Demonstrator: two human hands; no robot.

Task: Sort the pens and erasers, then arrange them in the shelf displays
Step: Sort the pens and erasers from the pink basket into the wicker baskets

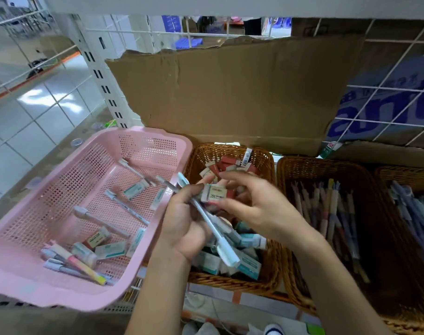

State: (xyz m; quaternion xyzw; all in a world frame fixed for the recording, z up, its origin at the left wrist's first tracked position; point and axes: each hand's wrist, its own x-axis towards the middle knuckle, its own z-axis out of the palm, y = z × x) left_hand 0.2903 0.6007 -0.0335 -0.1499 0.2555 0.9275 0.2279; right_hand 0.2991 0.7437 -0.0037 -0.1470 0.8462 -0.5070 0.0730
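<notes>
My left hand point(185, 224) grips a pale blue pen point(213, 228) and a grey pen point(168, 186) over the edge between the two baskets. My right hand point(252, 204) pinches a white and red 2B eraser point(217, 193) just above the wicker basket point(230, 151), which holds red and teal erasers. The pink plastic basket point(61, 170) on the left holds several loose pens and erasers mixed together.
Two more wicker baskets point(302, 165) on the right hold several pens, one pastel, one bluish point(411, 209). Torn cardboard point(230, 93) stands behind the baskets against a white wire grid point(387, 105). A shelf upright point(104, 88) rises at the left; tiled floor lies beyond.
</notes>
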